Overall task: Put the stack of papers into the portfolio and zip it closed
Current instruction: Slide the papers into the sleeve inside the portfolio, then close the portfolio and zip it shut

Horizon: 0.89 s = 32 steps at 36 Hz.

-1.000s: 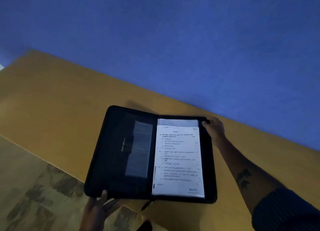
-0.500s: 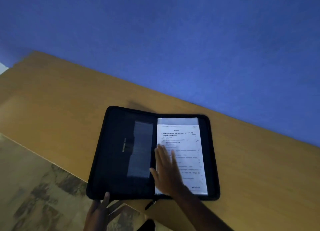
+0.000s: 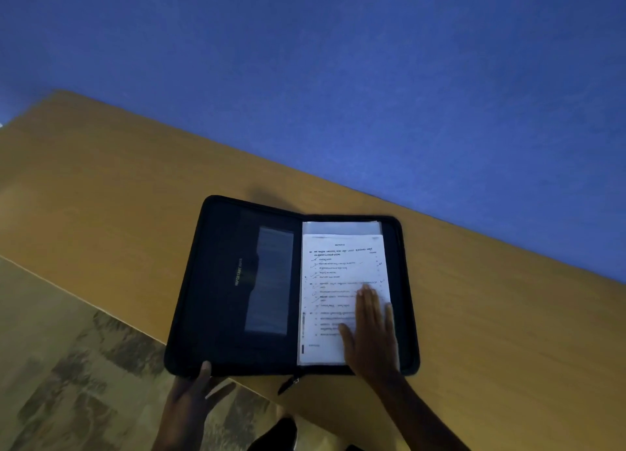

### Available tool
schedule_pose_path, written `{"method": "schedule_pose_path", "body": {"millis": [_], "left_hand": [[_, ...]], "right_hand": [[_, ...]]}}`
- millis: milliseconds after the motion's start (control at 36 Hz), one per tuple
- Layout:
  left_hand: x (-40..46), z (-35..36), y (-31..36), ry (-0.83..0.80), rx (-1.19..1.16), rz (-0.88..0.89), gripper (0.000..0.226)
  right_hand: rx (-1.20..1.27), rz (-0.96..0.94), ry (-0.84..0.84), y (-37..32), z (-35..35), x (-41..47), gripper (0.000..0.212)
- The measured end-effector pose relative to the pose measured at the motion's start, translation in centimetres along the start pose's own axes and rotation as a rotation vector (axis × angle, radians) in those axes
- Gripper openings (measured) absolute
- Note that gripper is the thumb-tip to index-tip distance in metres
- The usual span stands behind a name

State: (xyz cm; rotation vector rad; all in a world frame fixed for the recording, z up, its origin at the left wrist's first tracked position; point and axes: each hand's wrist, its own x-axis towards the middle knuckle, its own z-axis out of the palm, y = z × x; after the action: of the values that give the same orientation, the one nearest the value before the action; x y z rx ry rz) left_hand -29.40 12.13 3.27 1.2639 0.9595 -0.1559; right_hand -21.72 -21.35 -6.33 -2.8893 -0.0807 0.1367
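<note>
Open portfolio (image 3: 237, 288) flat on bench (image 3: 101, 196), papers (image 3: 335, 281) in its right half. Right hand (image 3: 372, 328), fingers straight, presses the papers; left hand (image 3: 193, 400) grips the portfolio's near left corner.

Print on the papers (image 3: 338, 274) too small to read (lower right corner under the right hand (image 3: 372, 335))

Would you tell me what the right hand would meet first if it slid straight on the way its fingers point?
The right hand lies flat on the papers, fingers pointing to the far end. It would likely cross the rest of the page, then meet the portfolio at its far zipped rim; how high that rim stands is unclear.
</note>
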Motion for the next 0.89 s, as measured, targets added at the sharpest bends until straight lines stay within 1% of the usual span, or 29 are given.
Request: {"method": "schedule_pose_path", "body": {"millis": [111, 250, 389, 472, 528, 556, 611, 639, 694, 750, 806, 889], "left_hand": [[-0.6, 0.2, 0.1, 0.006, -0.019, 0.011, 0.056], [-1.7, 0.4, 0.4, -0.013, -0.011, 0.077, 0.056], [-4.3, 1.6, 1.4, -0.052, 0.047, 0.214, 0.056], [-5.5, 2.3, 1.6, -0.067, 0.09, 0.287, 0.061], [-6.1, 2.8, 1.4, -0.059, 0.136, 0.308, 0.064], [-6.4, 3.2, 1.2, -0.052, 0.153, 0.314, 0.065], [-7.3, 4.2, 0.7, -0.049, 0.179, 0.35, 0.064], [-7.7, 4.9, 0.4, -0.067, 0.189, 0.386, 0.059], [-8.5, 6.4, -0.1, -0.15, 0.219, 0.478, 0.049], [-8.9, 7.7, -0.5, -0.224, 0.262, 0.6, 0.047], [-9.0, 9.1, -1.2, -0.257, 0.291, 0.699, 0.049], [-9.6, 11.5, -2.0, -0.297, 0.354, 0.776, 0.052]], "right_hand": [[0.004, 0.071, 0.047, 2.7, -0.5, -1.1, 0.087], [-0.025, 0.073, 0.069, 3.9, -0.7, -1.6, 0.086], [-0.015, 0.083, 0.05, 3.3, -1.6, -1.6, 0.086], [0.037, 0.089, 0.119, 2.7, -2.9, -1.9, 0.085], [0.22, 0.046, 0.169, 2.2, -4.0, -2.4, 0.078], [0.342, 0.025, 0.187, 1.8, -4.7, -2.8, 0.071], [0.576, 0.025, 0.233, 0.8, -6.6, -3.9, 0.048], [0.664, 0.046, 0.249, 0.1, -7.7, -4.3, 0.04], [0.828, 0.125, 0.194, -1.2, -10.2, -5.1, 0.027], [1.02, 0.249, 0.063, -2.4, -12.3, -5.6, 0.014], [1.197, 0.326, -0.03, -3.1, -13.9, -5.9, 0.012], [1.36, 0.336, -0.068, -3.4, -15.8, -6.6, 0.024]]}}
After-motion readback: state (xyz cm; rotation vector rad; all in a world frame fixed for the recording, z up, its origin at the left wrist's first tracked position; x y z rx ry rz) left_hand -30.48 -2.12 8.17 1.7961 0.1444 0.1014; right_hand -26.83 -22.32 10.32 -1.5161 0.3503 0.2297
